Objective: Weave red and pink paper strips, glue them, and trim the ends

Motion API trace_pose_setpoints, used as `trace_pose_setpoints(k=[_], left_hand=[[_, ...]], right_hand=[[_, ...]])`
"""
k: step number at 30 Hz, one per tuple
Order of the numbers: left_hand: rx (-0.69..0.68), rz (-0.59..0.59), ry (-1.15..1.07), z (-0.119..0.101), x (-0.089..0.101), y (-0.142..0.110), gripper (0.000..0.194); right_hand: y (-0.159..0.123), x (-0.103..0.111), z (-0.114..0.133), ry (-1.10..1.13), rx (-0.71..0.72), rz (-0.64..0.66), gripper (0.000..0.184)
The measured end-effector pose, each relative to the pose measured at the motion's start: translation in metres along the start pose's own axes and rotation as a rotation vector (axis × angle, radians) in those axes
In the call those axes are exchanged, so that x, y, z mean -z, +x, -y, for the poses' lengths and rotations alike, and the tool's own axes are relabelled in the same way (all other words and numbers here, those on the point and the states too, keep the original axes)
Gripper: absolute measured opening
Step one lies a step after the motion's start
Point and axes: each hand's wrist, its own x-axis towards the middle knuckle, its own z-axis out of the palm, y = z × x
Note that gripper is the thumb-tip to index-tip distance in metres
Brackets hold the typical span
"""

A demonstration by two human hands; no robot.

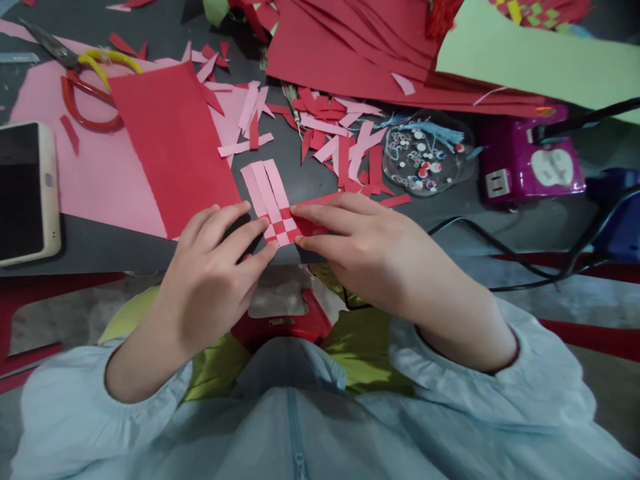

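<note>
A small woven paper piece [281, 227] of pink and red strips lies at the table's near edge, checkered at its lower end. Its pink strips [266, 185] run loose toward the far side, while red strips [317, 200] stretch right beneath my right hand. My left hand [213, 267] holds the weave's left edge and lower corner with its fingertips. From the right, my right hand [363, 243] grips the weave's other edge between thumb and fingers. A red paper sheet [175, 140] lies by my left hand, over a larger pink sheet [40, 100].
Scissors [75, 73] and a phone [25, 193] lie left. Paper scraps [320, 120] are scattered beyond the weave. A clear tray of beads [425, 157], a purple power adapter [533, 160] and a black cable [540, 277] are right. Red sheets [350, 53] and a pale green sheet [535, 63] lie behind.
</note>
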Motion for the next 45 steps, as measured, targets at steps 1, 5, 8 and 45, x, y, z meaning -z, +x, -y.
trace_pose_setpoints(k=[1, 5, 8, 45], left_hand=[[-0.012, -0.005, 0.000, 0.000, 0.000, 0.000, 0.027], [-0.039, -0.018, -0.001, 0.000, 0.001, 0.001, 0.027], [-0.025, -0.007, -0.003, -0.001, 0.001, 0.002, 0.028], [0.074, -0.198, 0.020, -0.003, -0.012, 0.009, 0.012]], right_hand=[[0.000, -0.001, 0.001, -0.006, -0.002, -0.004, 0.028], [0.003, -0.003, 0.001, -0.017, 0.014, -0.027, 0.029], [0.006, -0.003, 0.001, -0.019, 0.047, -0.033, 0.032], [0.011, 0.003, -0.012, 0.209, -0.019, -0.023, 0.023]])
